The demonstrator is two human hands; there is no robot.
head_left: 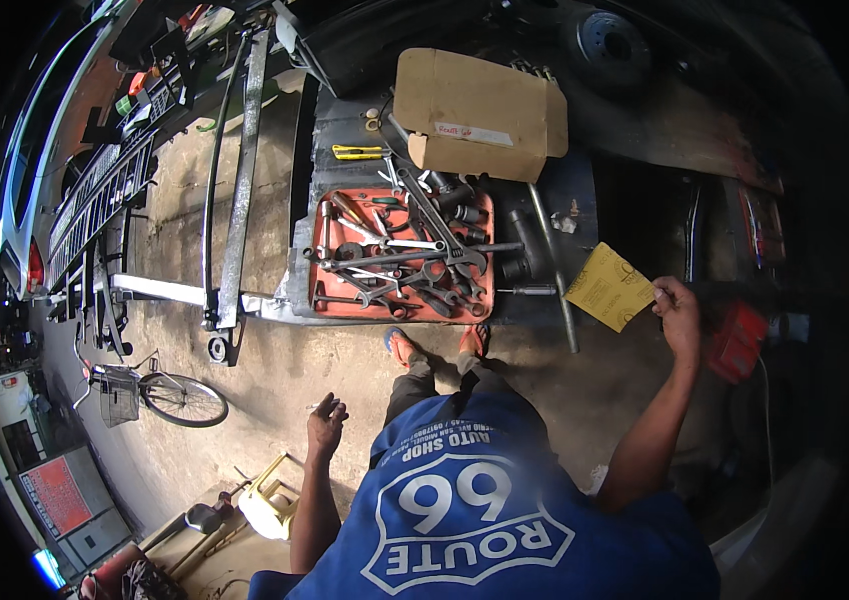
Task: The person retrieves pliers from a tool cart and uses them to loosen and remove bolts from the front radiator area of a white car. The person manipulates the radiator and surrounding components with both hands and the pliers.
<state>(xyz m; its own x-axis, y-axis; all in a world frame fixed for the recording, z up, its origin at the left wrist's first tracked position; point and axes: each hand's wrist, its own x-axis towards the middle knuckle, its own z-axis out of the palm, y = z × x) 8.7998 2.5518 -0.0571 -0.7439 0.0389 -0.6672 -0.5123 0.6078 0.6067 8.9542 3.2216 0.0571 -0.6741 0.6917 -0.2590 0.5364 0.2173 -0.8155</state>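
Note:
My right hand (678, 305) is out to the right, its thumb and fingers pinching the edge of a yellow sheet of sandpaper (609, 288). The printed back of the sheet faces up, beside the workbench's right part. Low on the left, away from the bench, my left hand (326, 427) hangs with its fingers curled in; a small pale bit shows near the fingertips, too small to name. Ahead of me an orange-red tray (488, 306) is heaped with wrenches, sockets and an adjustable wrench (464, 254).
A cardboard box (480, 110) stands behind the tray, with a yellow utility knife (360, 153) to its left. A long metal bar (554, 265) and a screwdriver (528, 290) lie right of the tray. A bicycle (183, 398) and a yellowish chair (270, 505) are at left, a red box (740, 343) at right.

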